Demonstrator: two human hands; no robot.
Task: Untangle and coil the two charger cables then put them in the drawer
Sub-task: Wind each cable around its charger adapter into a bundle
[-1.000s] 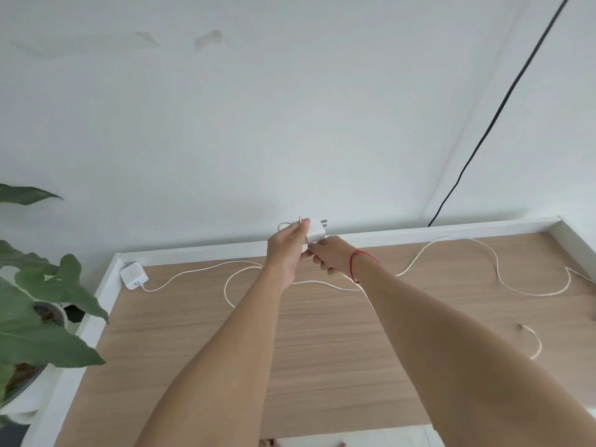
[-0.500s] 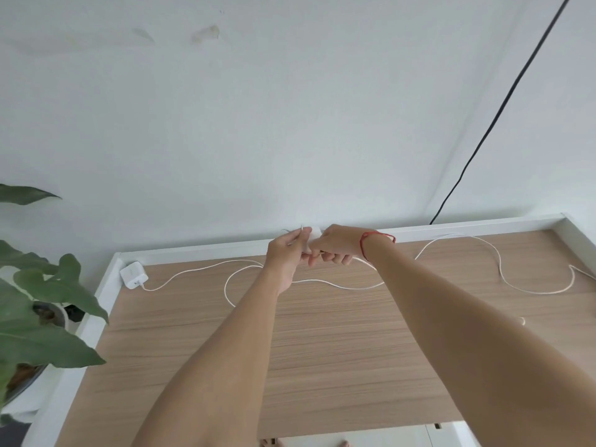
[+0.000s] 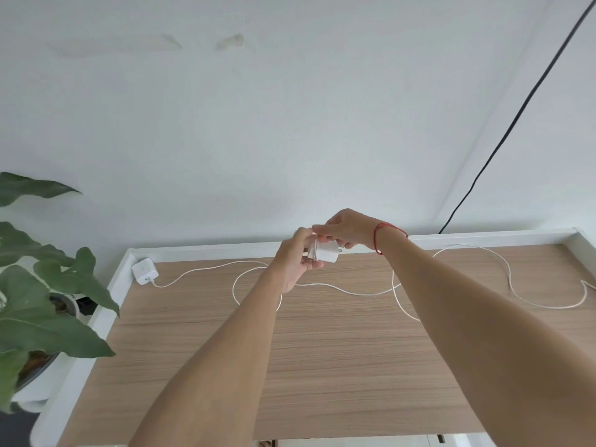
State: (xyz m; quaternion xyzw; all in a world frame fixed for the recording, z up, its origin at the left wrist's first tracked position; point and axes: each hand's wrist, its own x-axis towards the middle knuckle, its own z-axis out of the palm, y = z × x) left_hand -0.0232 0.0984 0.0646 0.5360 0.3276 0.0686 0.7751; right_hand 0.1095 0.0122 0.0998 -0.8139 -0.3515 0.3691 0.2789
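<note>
— Head view: both hands raised over the far edge of the tabletop (image 3: 322, 366), meeting on a white charger block (image 3: 327, 253). Left hand (image 3: 295, 262) pinching what looks like a few folds of white cable (image 3: 354, 290) against the block's side; right hand (image 3: 346, 232) curled over the top, fingers (image 3: 322, 230) pressed on it.

— And the rest of the cable?

— Trailing loose across the wood in wide loops, crossing itself behind the left forearm. Second charger block (image 3: 145, 271) lying flat at the far left corner, its own lead running right into the same tangle. No drawer in sight.

— Handling?

— Probably light, thin, limp, springy enough to uncoil if released. Best gripped at the rigid block, loops pinched flat beside it. Prongs hard, cord joint likely delicate.
</note>
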